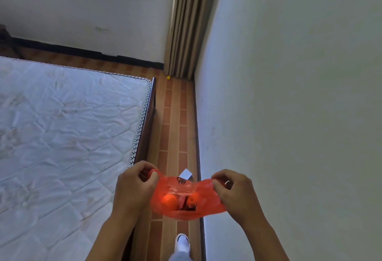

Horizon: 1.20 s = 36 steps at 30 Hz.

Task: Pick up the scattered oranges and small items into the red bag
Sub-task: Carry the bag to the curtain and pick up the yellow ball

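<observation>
I hold a thin red plastic bag (186, 211) stretched open between both hands above the floor strip. My left hand (134, 186) pinches its left handle, my right hand (235, 190) pinches the right one. Through the plastic two oranges show: a larger one (170, 201) at the left and a smaller one (193, 197) at the right, with a dark small item between them. A white card (185, 173) lies on the floor just beyond the bag. Far ahead, a small yellow ball (168, 77) rests by the curtain foot.
A bare quilted mattress (62, 132) on a dark wooden bed frame (147, 124) fills the left. A white wall (289, 95) closes the right, leaving a narrow brick-patterned floor aisle (175, 116). A beige curtain (186, 22) hangs in the far corner. My white shoe (182, 241) stands below the bag.
</observation>
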{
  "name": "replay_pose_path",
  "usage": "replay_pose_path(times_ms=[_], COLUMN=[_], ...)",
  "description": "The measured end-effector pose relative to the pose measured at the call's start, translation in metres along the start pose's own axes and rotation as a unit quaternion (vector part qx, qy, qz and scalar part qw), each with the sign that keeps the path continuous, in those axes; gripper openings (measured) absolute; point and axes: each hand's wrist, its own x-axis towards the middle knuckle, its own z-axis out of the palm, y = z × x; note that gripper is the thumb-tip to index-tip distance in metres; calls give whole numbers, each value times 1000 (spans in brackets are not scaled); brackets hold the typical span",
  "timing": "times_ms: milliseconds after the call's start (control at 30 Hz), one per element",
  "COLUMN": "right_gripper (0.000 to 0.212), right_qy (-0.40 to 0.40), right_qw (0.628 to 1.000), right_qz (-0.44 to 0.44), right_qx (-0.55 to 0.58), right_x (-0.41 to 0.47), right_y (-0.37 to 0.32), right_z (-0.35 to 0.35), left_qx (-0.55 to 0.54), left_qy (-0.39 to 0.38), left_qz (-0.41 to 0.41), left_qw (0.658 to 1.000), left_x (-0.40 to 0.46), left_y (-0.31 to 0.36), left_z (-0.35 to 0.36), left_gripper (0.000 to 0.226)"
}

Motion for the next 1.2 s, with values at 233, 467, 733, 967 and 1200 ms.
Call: replay_pose_path(times_ms=[233,467,733,967,1200], right_gripper=[20,21,21,11,5], right_qy=[-73,-127,-181,-176,-149], right_qw=[997,989,975,976,981], right_qz=[20,64,120,129,127], right_qx=[17,34,41,11,1], right_x=[102,188,220,240,260], right_y=[53,133,249,359,452], right_z=[41,109,225,317,392], left_qx=[56,98,143,138,124], left_qy=[4,-14,-39,-43,-12], left_qz=[-58,-103,-122,-123,-107], left_qw=[997,990,981,982,986], left_x=[57,112,143,140,144], left_y=[-43,-112,-244,-369,-484], left_z=[50,121,196,264,323], left_gripper=[23,21,23,22,19])
